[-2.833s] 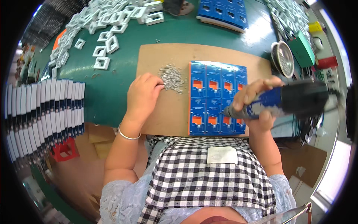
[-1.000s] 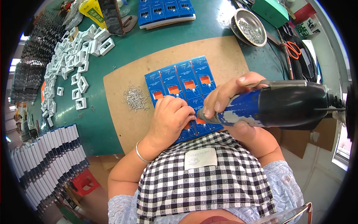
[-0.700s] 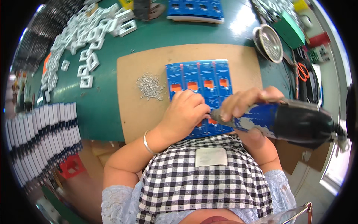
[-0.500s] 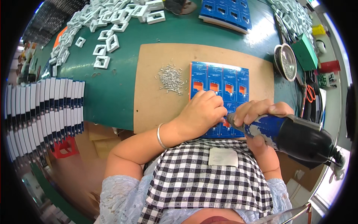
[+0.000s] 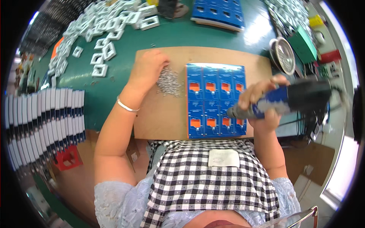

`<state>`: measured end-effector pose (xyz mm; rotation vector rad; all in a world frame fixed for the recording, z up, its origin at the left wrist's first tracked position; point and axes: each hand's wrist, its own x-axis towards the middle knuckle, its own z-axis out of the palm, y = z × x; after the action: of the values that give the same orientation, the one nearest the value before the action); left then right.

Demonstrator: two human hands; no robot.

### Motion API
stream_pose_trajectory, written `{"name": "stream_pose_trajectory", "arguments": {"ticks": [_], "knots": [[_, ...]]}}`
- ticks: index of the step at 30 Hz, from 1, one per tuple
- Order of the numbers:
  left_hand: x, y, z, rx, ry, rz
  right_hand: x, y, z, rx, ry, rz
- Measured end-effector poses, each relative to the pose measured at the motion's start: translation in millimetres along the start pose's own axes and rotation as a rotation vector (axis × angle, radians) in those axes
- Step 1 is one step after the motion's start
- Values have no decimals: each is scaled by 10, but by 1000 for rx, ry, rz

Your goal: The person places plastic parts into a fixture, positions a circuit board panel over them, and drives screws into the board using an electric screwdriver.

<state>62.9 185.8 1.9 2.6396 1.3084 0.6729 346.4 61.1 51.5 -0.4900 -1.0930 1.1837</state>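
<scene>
My right hand (image 5: 262,98) is wrapped round a blue-and-black electric screwdriver (image 5: 281,99), its paint worn and its outline smeared by motion. The tool's nose points left over a block of blue printed panels (image 5: 215,99) with orange-filled cut-outs, set in two rows. To the left of that block lies a heap of small silver screws (image 5: 169,83). My left hand (image 5: 149,67), a bangle on its wrist, reaches to the heap's far edge. Its fingers are bent together at the screws; what they pinch, if anything, is too small to make out.
Under the panels and screws lies a brown board (image 5: 159,121) on a green table (image 5: 114,83). White square frames (image 5: 114,22) are piled far left. Another blue panel stack (image 5: 218,13) lies at the back. Metal bowls (image 5: 284,57) stand right; white-and-blue boxes (image 5: 45,125) line the left.
My left hand has left the panels and moved left to the screw heap. The screwdriver in my right hand has lifted and shifted slightly up; the front-row cut-outs now show.
</scene>
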Motion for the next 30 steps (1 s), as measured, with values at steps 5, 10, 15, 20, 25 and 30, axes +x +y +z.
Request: {"name": "stream_pose_trajectory", "arguments": {"ticks": [5, 10, 15, 20, 25, 30], "knots": [[55, 106, -134, 83, -95, 45, -70, -40, -227, 99, 212, -21], [172, 153, -182, 101, -139, 57, -152, -277, -244, 3, 172, -183], [173, 243, -209, 465, -348, 276, -257, -389, -267, -100, 165, -253], [244, 238, -226, 481, -361, 316, -317, -391, -236, -89, 162, -253], [149, 775, -125, -318, -266, 65, -374, -468, -232, -123, 244, -215], [11, 1463, 0, -475, -150, 137, -330, -383, -349, -16, 240, -215]]}}
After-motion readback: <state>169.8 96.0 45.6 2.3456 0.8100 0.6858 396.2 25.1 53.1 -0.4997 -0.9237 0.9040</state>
